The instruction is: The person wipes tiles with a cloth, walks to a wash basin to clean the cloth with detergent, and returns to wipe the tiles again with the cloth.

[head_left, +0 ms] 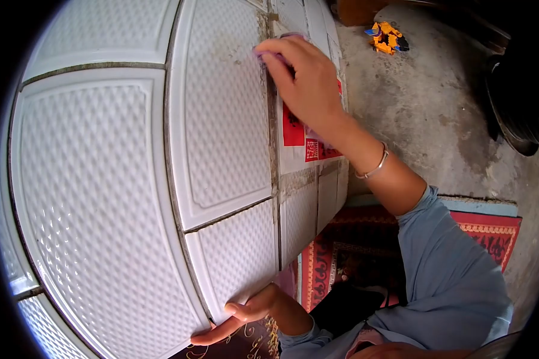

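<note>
My right hand (308, 84), with a silver bracelet at the wrist, is closed on a thin purple cloth (259, 54) at the upper edge of the white tiled surface (221, 119). Only bits of the cloth show around its fingers. Brown grime marks the tile edge beside it. At the bottom, my left hand (254, 311) rests against the tile edge, index finger stretched out and thumb apart. Its other fingers are partly hidden. A pale purple piece of material (286, 280) shows just behind it; I cannot tell what it is.
Red paper (293, 130) with dark lettering is stuck on the side tiles. An orange and blue toy (387, 37) lies on the concrete floor (419, 113). A red patterned mat (485, 224) lies below, near my legs. Dark objects (521, 107) stand at the right.
</note>
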Available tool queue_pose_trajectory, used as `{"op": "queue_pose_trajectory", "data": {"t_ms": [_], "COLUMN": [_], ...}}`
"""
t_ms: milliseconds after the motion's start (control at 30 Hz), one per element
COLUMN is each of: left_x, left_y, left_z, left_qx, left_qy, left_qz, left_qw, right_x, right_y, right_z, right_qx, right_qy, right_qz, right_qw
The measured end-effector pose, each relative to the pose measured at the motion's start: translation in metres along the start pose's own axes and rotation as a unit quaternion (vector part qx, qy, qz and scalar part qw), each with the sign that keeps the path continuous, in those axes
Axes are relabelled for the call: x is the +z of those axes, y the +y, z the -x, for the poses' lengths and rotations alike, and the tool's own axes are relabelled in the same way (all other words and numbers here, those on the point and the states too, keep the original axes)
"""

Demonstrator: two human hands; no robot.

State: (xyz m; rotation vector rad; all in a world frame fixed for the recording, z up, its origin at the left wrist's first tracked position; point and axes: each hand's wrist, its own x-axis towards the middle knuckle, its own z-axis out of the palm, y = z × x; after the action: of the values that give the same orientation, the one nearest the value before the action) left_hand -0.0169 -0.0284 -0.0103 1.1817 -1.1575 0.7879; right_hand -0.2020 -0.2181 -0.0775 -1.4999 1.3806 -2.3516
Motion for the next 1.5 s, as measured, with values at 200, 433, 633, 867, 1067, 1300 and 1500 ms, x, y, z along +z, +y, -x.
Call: {"op": "queue_pose_trajectory", "data": {"t_ms": [200, 433, 633, 867, 1067, 1300, 1500], "left_x": [0.002, 0.020, 0.007, 0.005, -0.006, -0.002, 0.003], "left_y": [0.000, 0.011, -0.006, -0.001, -0.007, -0.001, 0.003], "left_z": [0.002, 0.002, 0.001, 0.004, 0.002, 0.000, 0.003], "left_qx": [-0.006, -0.001, 0.012, -0.018, -0.024, -0.003, -0.031], "left_qy": [0.014, 0.019, -0.003, 0.013, -0.024, 0.019, 0.031], "left_qz": [-0.021, 0.025, 0.046, 0.010, 0.020, -0.002, 0.033], "left_qw": [1.000, 0.999, 0.999, 1.000, 0.999, 1.000, 0.999], "right_x": [-0.008, 0.006, -0.005, 0.001, -0.012, -0.001, -0.010], "right_y": [-0.015, 0.000, -0.023, -0.003, -0.023, -0.005, -0.038], "right_z": [0.014, -0.003, 0.011, 0.003, 0.014, 0.005, 0.010], "right_qx": [-0.008, -0.031, 0.004, 0.005, -0.009, 0.042, 0.010], "right_qy": [-0.033, -0.020, -0.044, -0.033, -0.040, -0.025, -0.046], "right_qz": [0.025, 0.003, -0.032, 0.019, -0.021, -0.010, -0.016], "right_qw": [0.999, 0.999, 0.998, 0.999, 0.999, 0.999, 0.999]}}
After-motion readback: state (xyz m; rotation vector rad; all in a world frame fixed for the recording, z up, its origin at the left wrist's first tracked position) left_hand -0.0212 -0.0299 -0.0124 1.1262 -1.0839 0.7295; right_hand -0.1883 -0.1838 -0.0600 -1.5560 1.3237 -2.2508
